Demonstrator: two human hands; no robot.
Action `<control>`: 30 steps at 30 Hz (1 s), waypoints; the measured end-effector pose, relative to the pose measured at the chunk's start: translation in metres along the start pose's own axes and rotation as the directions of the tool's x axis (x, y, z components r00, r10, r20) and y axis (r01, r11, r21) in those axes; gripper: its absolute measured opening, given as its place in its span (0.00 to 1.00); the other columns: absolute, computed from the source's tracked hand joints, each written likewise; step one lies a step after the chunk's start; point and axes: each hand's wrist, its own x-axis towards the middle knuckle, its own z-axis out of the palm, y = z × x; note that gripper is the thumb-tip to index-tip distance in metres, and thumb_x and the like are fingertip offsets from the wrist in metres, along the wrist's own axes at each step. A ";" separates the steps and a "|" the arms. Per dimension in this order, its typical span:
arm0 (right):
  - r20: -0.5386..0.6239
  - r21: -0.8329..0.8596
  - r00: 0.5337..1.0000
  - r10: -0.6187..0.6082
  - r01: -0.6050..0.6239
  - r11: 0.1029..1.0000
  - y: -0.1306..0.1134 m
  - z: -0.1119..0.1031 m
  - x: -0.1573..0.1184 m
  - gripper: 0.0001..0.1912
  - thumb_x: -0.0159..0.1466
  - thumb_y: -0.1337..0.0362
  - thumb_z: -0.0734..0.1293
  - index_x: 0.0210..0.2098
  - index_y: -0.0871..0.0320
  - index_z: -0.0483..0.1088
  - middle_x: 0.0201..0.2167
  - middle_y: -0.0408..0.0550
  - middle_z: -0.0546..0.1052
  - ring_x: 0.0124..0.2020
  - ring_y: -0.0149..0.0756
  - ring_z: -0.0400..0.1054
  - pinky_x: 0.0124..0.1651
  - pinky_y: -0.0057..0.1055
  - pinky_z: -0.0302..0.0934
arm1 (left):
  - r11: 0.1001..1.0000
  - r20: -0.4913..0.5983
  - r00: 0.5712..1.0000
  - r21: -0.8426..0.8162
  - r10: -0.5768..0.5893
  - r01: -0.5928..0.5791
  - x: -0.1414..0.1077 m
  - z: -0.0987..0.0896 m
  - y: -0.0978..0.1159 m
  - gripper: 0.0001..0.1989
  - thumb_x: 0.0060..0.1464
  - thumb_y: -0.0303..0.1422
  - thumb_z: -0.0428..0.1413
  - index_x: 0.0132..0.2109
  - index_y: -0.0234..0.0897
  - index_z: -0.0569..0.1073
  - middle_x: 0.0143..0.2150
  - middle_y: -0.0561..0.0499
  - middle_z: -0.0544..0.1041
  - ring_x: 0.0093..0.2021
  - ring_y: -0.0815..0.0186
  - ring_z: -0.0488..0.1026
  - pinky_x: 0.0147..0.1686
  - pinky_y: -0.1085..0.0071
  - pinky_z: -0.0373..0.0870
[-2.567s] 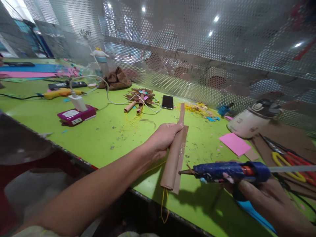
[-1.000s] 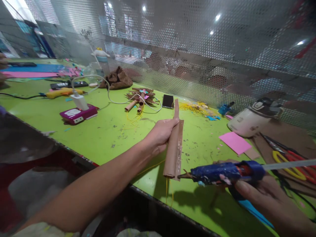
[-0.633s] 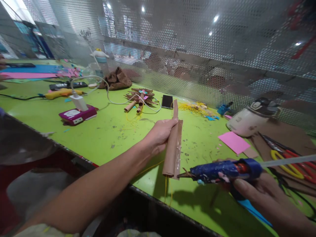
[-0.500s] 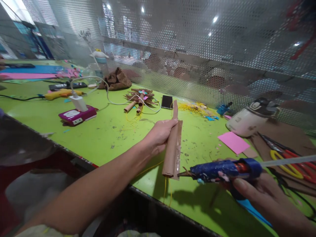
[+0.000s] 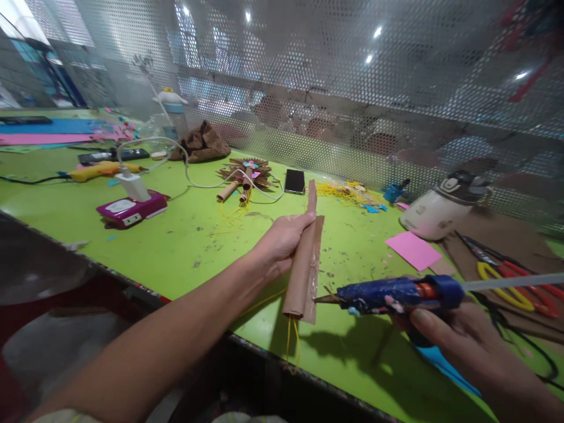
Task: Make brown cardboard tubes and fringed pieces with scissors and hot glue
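My left hand [image 5: 284,241] is closed on a rolled brown paper tube [image 5: 299,285], which has a flat flap along its right side and yellow strings hanging from its near end. Shiny glue runs along that flap. In my right hand [image 5: 453,335] is a blue glue gun [image 5: 392,295] with a clear glue stick in its back; its nozzle tip is at the flap's lower part. A narrow brown strip [image 5: 312,197] extends beyond my left thumb at the tube's far end.
On the green table [image 5: 176,247] are a purple power adapter [image 5: 132,210], yellow glue gun [image 5: 99,171], brown paper figure [image 5: 247,176], phone [image 5: 295,181], yellow string pile [image 5: 343,191], pink paper [image 5: 413,250], bottle [image 5: 440,205] and scissors [image 5: 506,288]. Perforated metal [image 5: 308,76] stands behind.
The glue gun's nozzle has moved up a little from the flap's bottom corner, along the flap. The view has shifted slightly. My left hand keeps its hold.
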 end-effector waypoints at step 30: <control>-0.020 -0.036 1.000 0.021 -0.022 0.999 0.021 0.003 0.011 0.22 0.60 0.48 0.63 0.24 0.58 0.75 0.20 0.46 0.72 0.20 0.33 0.62 0.21 0.26 0.56 | 0.999 0.010 0.999 -0.011 -0.044 0.044 -0.008 0.009 -0.001 0.08 0.57 0.31 0.51 0.31 0.32 0.69 0.21 0.52 0.71 0.19 0.69 0.69 0.20 0.73 0.65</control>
